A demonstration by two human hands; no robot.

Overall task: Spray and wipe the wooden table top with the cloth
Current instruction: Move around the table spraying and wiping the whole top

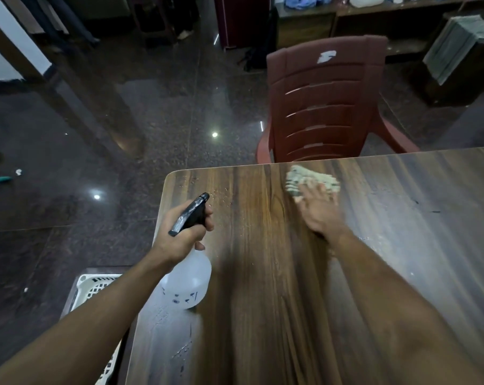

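Note:
The wooden table top (263, 273) fills the lower right of the head view, with fine droplets near its far left corner. My left hand (179, 234) grips the neck of a white spray bottle (188, 282) with a black trigger head, held over the table's left edge and pointing away from me. My right hand (318, 209) lies flat, fingers spread, pressing a pale grey-green cloth (313, 179) onto the table near its far edge. The hand and cloth are motion-blurred.
A reddish-brown plastic chair (324, 107) stands just beyond the table's far edge. A white lattice basket (96, 287) sits on the floor by the table's left side. The dark polished floor (124, 120) extends left, with shelves and a draped towel (457, 43) behind.

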